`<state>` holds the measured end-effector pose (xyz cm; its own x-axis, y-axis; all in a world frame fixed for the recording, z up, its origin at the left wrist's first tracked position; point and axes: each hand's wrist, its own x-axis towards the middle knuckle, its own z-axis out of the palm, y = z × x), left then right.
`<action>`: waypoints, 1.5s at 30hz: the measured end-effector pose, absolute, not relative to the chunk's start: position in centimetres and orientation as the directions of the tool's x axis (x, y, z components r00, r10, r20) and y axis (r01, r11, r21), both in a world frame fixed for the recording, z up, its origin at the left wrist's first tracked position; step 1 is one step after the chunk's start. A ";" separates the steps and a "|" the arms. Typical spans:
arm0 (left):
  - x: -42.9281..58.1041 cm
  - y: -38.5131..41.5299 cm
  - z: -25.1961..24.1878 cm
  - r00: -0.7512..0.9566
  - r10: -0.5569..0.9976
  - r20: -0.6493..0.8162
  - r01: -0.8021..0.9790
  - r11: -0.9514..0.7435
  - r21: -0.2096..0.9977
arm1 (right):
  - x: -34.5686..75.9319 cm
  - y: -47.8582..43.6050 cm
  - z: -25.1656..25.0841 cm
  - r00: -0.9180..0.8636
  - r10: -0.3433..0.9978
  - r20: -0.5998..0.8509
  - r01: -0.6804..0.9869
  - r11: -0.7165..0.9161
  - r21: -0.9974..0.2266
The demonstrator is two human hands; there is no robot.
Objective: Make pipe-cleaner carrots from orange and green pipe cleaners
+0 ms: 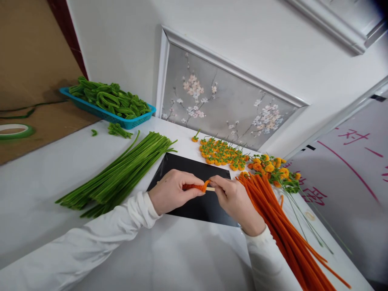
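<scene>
An orange pipe cleaner (pixel 197 187) is wound in tight coils around a pale flat stick (pixel 210 188). My left hand (pixel 172 190) is closed on the coiled part, thumb below and fingers above. At the stick's right end, my right hand (pixel 235 200) pinches the loose end of the pipe cleaner, which bends up off the stick. Its fingertips partly hide that end and the stick's tip. Both hands are over a black mat (pixel 197 212) on the white table. To the right lies a bundle of long orange pipe cleaners (pixel 273 218), close to my right hand.
Long green pipe cleaners (pixel 121 173) lie at the left. Behind them stands a blue basket (pixel 121 120) of green looped pieces. Small orange and green flowers (pixel 222 152) and stemmed flowers (pixel 274 167) lie at the back. A framed picture (pixel 212 93) leans on the wall; green tape (pixel 26 132) sits far left.
</scene>
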<state>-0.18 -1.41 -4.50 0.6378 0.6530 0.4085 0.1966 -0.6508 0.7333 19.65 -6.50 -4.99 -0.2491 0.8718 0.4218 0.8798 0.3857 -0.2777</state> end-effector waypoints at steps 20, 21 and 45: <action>-0.1 -1.2 -5.0 0.458 0.743 0.488 0.327 -0.651 0.685 | 18.8 -8.0 -4.1 -0.367 0.891 0.266 0.905 0.408 -0.120; -0.1 -1.1 -5.0 0.470 0.735 0.489 0.345 -0.663 0.664 | 18.6 -8.2 -4.0 -0.374 0.888 0.268 0.907 0.411 -0.097; -0.2 -2.0 -5.1 0.663 0.580 0.473 0.396 -0.808 0.436 | 19.3 -6.8 -3.9 -0.244 0.831 0.500 0.801 0.463 -0.379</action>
<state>-0.16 -2.00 -5.11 0.6634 0.5797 0.4731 0.3957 -0.8084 0.4358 19.33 -6.80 -3.88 -0.2441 0.8311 0.4996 0.8011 0.4632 -0.3790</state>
